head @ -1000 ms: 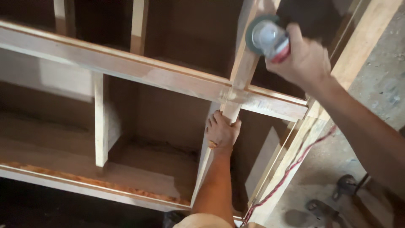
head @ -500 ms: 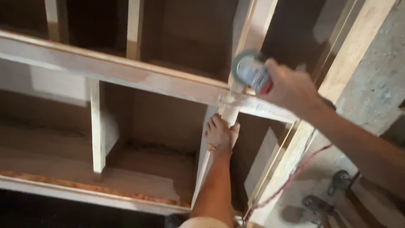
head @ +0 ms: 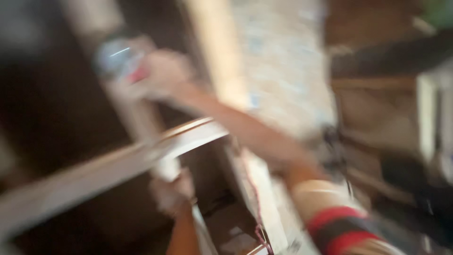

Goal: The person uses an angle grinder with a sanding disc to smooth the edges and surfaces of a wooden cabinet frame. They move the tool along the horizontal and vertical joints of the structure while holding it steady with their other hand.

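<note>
The view is heavily blurred by motion. My right hand [head: 165, 71] is closed around a round power tool with a grey disc and a red band [head: 118, 59], held above the pale wooden rail [head: 85, 174] of an unfinished cabinet frame. My left hand [head: 172, 193] rests lower down, gripping the upright wooden strip [head: 165, 167] just below where it meets the rail. My right forearm [head: 245, 127] stretches across the middle of the view.
A long wooden side board [head: 217, 61] runs up beside a grey concrete floor [head: 288, 66]. A red cable [head: 258, 226] lies along the board's lower part. A red and black striped sleeve [head: 339, 226] shows at bottom right. Dark blurred shapes fill the right.
The camera has swung sharply to the right, so the frame now sits at the left and tilts. My right hand still holds the tool; my left hand stays on the upright.
</note>
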